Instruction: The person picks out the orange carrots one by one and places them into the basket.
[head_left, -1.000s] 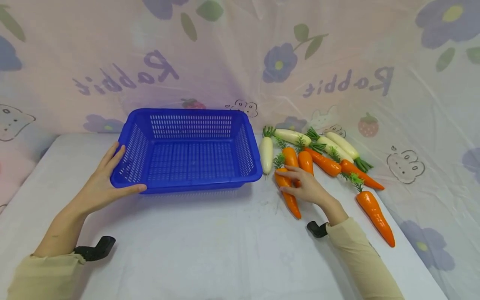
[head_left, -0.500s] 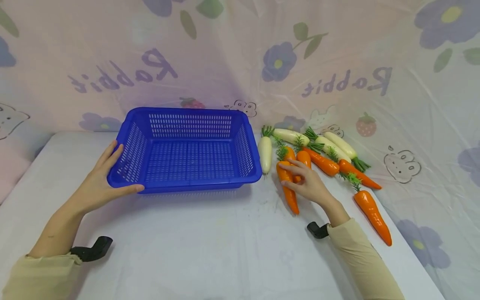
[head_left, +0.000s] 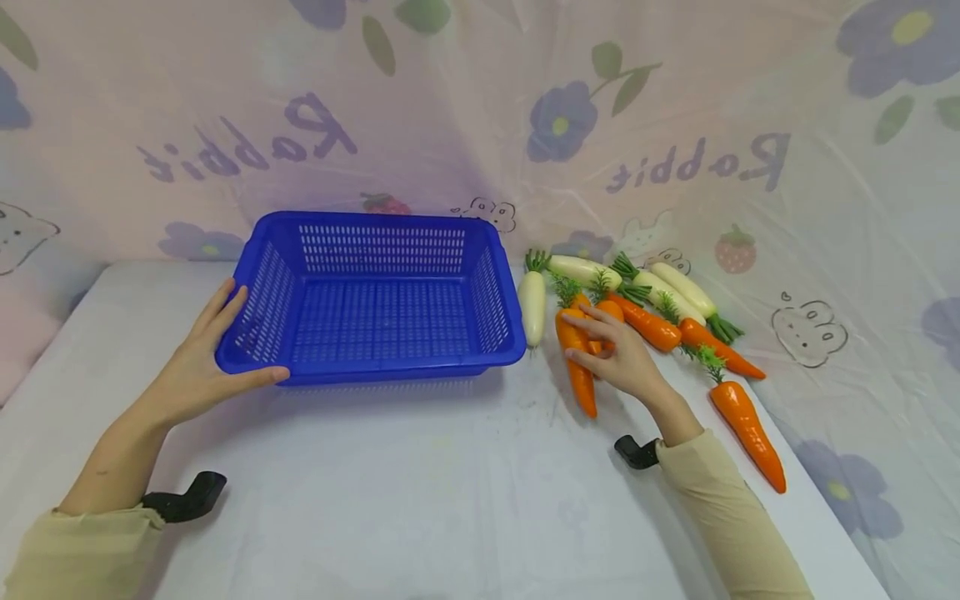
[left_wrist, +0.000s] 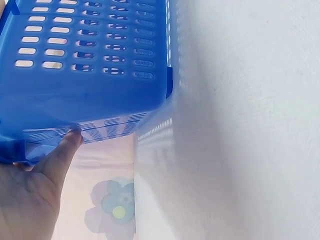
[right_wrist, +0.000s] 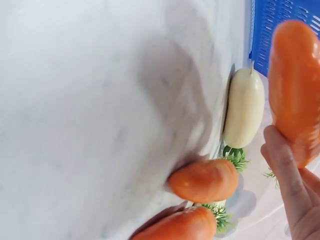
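The held carrot (head_left: 576,371) is located to the right of the blue basket (head_left: 382,367), just beyond its near right corner. It is clear of the desk (head_left: 420,500), tip toward the person. The right grip (head_left: 622,354) is closed on this carrot: thumb on the near side, fingers on the far side. The right forearm enters from the lower right and slants toward the basket.

The left grip (head_left: 187,375) is spread at the basket's near left corner. Its fingers are extended against the left rim; its thumb lies along the near rim. The left forearm rises from the lower left.

Further right of the basket lie 5 other carrots (head_left: 750,433), 2 of them partly hidden by the right grip. Of the 4 white radishes (head_left: 532,308), 1 stands lengthwise just beside the basket's right side; 3 lie farther right. A printed curtain (head_left: 450,125) hangs behind the basket.
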